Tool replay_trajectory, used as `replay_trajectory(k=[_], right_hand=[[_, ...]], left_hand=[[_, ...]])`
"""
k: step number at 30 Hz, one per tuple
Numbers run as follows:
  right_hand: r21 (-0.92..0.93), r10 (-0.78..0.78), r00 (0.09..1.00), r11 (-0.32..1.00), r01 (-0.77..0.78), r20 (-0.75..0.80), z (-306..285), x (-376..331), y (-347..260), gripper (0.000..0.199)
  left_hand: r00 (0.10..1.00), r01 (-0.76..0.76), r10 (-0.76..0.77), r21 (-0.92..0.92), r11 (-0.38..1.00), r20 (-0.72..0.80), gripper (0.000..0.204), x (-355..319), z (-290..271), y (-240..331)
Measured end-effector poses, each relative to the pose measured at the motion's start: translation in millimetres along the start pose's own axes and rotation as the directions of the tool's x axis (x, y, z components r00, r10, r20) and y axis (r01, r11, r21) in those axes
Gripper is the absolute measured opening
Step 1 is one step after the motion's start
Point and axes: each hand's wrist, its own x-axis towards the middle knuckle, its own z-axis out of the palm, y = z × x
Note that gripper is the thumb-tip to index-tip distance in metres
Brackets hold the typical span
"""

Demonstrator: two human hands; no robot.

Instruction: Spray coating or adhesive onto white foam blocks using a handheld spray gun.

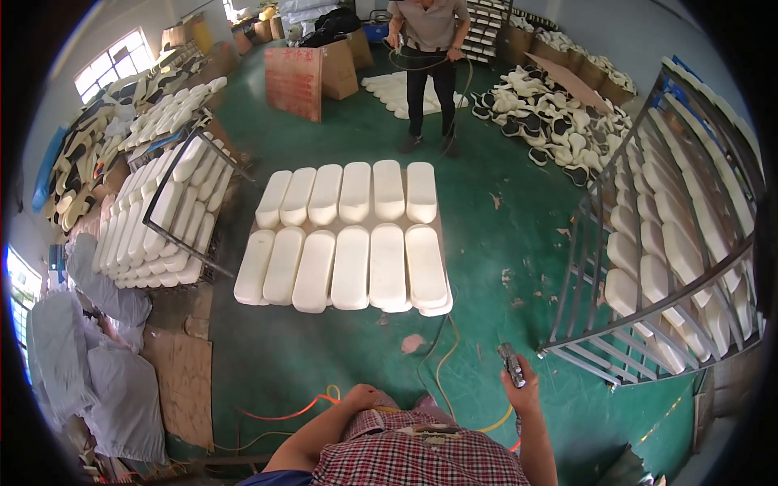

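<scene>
- A person in a red-and-white checked shirt stands before a low platform, the right hand curled around a silvery metal tool, its upper end poking out beyond the fingers.
- The left hand rests bent close to the waist, fingers apparently folded; from here I cannot tell how far it is closed or whether it grips anything. An orange hose lies on the floor just beside that forearm.
- The tool is well to the right of the body, above the green floor, apart from the white blocks.
- Ahead, white rounded blocks lie in two rows of six on the platform, whose brownish top shows between the rows. At the near right corner, one block sits over another.
- A yellow hose runs over the floor between the platform and the person.
- Across the platform, a co-worker in a light shirt and dark trousers holds a looping cord in both hands.
- To the right, a grey metal rack is loaded with more pale blocks; to the left, a tilted dark-framed rack carries others.
- Behind the right rack, pale and black pieces lie heaped on the floor. Toward the back, a reddish board leans against a cardboard box.
- Grey sheeting bulges at the left.
</scene>
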Motion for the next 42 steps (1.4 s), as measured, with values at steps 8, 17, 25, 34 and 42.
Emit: replay_trajectory(k=[8,17,25,34,42], right_hand=[[0.003,0.020,0.999,1.000,-0.020,-0.028,-13.9,-10.6,29.1,0.044],[0.037,-0.003,1.000,0.999,0.004,-0.017,-20.8,-14.5,42.9,0.043],[0.022,-0.022,1.000,1.000,0.022,-0.007,-26.3,-15.6,45.1,0.043],[0.055,0.005,1.000,0.998,-0.005,0.000,-28.1,-14.7,55.5,0.043],[0.055,0.017,0.999,0.998,-0.019,0.029,-26.4,-8.2,57.0,0.043]], left_hand=[[1.000,0.019,-0.019,0.035,0.999,0.005,0.034,-7.3,10.4,13.0],[0.999,0.050,-0.050,0.047,0.998,-0.004,0.032,-20.4,21.7,21.6],[1.000,0.027,-0.027,0.065,0.998,-0.004,0.031,-28.2,28.0,24.5],[1.000,0.006,-0.004,0.099,0.995,-0.016,0.029,-29.7,29.3,32.8],[0.997,0.070,-0.068,0.070,0.995,-0.033,0.030,-32.2,29.1,32.2]])
